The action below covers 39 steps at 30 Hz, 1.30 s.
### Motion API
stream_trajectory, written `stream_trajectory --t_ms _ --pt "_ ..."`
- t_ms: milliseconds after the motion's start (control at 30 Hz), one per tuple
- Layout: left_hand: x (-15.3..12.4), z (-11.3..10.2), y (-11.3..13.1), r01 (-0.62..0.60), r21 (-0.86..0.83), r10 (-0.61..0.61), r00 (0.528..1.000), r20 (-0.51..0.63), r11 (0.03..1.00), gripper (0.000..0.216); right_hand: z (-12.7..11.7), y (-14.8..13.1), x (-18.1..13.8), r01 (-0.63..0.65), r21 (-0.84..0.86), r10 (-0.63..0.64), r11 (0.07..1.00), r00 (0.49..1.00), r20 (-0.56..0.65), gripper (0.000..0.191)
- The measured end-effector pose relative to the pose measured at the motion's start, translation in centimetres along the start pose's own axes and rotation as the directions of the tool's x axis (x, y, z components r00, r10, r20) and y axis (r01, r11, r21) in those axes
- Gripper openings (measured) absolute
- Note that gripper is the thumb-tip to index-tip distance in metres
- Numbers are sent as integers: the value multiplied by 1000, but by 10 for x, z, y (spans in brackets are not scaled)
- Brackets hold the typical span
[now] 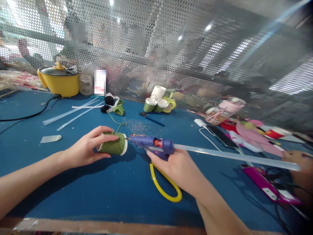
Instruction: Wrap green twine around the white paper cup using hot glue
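Head-worn view, close, forward-down over table (pixel 73 195)

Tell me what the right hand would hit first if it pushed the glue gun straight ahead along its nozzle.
The right hand points the glue gun left, so its nozzle would meet the white rim of the green-wrapped cup held by the left hand; the tip looks almost touching already.

One glue gun (pixel 153 145). One yellow pot (pixel 59 80). Three loose glue sticks (pixel 73 114) far left. Four cups: one near (pixel 112 144), three far (pixel 156 99).
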<state>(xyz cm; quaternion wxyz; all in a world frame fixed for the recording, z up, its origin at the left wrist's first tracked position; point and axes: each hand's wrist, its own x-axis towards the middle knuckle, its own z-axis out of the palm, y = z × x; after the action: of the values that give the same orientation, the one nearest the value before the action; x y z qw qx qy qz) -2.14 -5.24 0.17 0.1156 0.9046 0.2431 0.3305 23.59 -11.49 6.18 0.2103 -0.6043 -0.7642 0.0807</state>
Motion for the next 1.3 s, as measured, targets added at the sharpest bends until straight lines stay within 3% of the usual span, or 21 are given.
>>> stream_trajectory --t_ms 767,1300 --pt "-1 1 1 -40 37 39 998 43 999 40 -1 0 2 -13 46 11 999 1000 25 19" --pt "0 -1 0 0 -15 0 1000 19 1000 42 -1 0 0 7 11 -8 1000 1000 16 19"
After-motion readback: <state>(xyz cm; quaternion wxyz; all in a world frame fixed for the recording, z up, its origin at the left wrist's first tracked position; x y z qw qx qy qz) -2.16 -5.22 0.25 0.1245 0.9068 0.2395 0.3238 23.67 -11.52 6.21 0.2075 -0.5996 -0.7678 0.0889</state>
